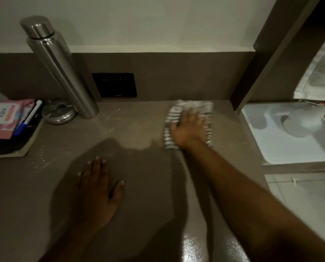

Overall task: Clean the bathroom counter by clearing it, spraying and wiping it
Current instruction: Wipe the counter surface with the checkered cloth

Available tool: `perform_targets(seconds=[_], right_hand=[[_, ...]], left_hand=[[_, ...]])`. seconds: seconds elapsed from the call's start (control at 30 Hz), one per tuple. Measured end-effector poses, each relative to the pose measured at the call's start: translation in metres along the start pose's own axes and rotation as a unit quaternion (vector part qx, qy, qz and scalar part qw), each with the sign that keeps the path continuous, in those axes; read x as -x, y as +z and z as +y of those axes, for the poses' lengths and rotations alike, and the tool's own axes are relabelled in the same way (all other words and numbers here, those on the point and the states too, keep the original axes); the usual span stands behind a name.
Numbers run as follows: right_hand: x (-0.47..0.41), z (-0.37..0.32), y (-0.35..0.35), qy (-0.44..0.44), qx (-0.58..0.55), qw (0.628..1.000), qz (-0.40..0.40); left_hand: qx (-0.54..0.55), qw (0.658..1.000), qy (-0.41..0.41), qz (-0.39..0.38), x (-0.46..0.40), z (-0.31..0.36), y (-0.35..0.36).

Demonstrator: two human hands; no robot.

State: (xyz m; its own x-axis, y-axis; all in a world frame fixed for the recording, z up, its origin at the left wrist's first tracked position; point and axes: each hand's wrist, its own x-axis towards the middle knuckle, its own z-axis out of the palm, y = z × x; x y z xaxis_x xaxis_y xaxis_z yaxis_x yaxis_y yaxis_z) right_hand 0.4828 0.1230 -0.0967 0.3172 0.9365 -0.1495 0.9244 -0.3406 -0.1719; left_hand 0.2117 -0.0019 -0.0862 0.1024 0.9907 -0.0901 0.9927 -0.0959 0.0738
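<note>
Brown wood-grain counter (pixel 135 129), wet sheen at near edge, white specks toward the left. On it, back left: upright steel bottle (pixel 59 67), round steel lidded tin (pixel 58 114) just beside it, dark notebook (pixel 12 142) carrying pink wipes pack (pixel 5 118) and a pen (pixel 28 118). Back right: striped cloth (pixel 188 123) flat under right hand (pixel 189 129). Left hand (pixel 97 190) flat on near centre.

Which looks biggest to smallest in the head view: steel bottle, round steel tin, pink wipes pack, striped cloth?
1. Tall stainless steel bottle, clearly largest.
2. Grey-and-white striped cloth, partly hidden under the right hand, and the pink wet-wipes pack, cut by the frame edge: too close to rank.
3. Round steel tin, smallest.
</note>
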Motion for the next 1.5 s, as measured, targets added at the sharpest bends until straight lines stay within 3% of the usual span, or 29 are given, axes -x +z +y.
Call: perform_targets(seconds=[0.1,0.2,0.27,0.4,0.53,0.63,0.73,0.83,0.97,1.07,1.13,1.2,1.27,1.37,1.43,1.5], right_hand=[[0.059,-0.043,0.017,-0.212,-0.026,0.977,-0.009],[0.067,0.0,0.008,-0.339,0.022,0.94,-0.003],[0.045,0.052,-0.005,-0.296,0.034,0.954,0.01],[0.008,0.131,-0.022,-0.06,0.028,0.998,0.02],[0.027,0.086,-0.008,0.039,0.008,0.999,0.03],[0.091,0.034,0.007,-0.104,-0.008,0.994,0.015],[0.172,0.044,0.016,-0.279,0.033,0.96,0.001],[0.195,0.116,0.006,-0.295,0.049,0.954,-0.006],[0.166,0.172,-0.008,-0.07,0.051,0.996,0.022],[0.145,0.134,0.0,0.122,0.015,0.991,0.056],[0.142,0.087,0.008,0.172,-0.004,0.983,0.057],[0.154,0.042,0.02,0.092,-0.014,0.994,0.048],[0.177,0.014,0.03,-0.051,-0.024,0.998,0.03],[0.191,0.027,0.027,-0.179,0.004,0.984,0.019],[0.177,0.05,0.021,-0.191,0.031,0.98,0.038],[0.145,0.066,0.012,-0.116,0.043,0.991,0.041]], left_hand=[[0.003,1.0,0.002,0.006,0.001,0.001,-0.002],[-0.017,1.0,0.019,0.005,0.002,0.0,-0.009],[-0.019,1.0,0.024,0.003,0.004,0.001,-0.011],[-0.027,1.0,0.013,0.003,0.005,0.005,-0.014],[-0.031,1.0,0.004,0.001,0.003,0.004,-0.011],[-0.012,1.0,0.004,0.011,0.007,0.003,-0.009],[0.002,1.0,0.002,0.008,0.006,0.0,-0.004],[-0.006,1.0,0.004,-0.004,0.003,-0.003,-0.002],[-0.019,1.0,0.023,0.008,0.003,-0.004,-0.004],[-0.017,0.999,0.026,0.023,0.002,-0.005,0.0],[-0.017,0.999,0.025,0.031,0.002,-0.006,0.002],[-0.016,0.999,0.025,0.035,0.002,-0.006,0.004],[-0.013,0.999,0.021,0.04,0.003,-0.007,0.003],[-0.004,0.999,0.021,0.033,0.003,-0.007,0.003],[-0.001,1.0,0.024,0.018,0.003,-0.009,0.001],[0.009,0.999,0.036,0.01,0.006,-0.014,-0.001]])
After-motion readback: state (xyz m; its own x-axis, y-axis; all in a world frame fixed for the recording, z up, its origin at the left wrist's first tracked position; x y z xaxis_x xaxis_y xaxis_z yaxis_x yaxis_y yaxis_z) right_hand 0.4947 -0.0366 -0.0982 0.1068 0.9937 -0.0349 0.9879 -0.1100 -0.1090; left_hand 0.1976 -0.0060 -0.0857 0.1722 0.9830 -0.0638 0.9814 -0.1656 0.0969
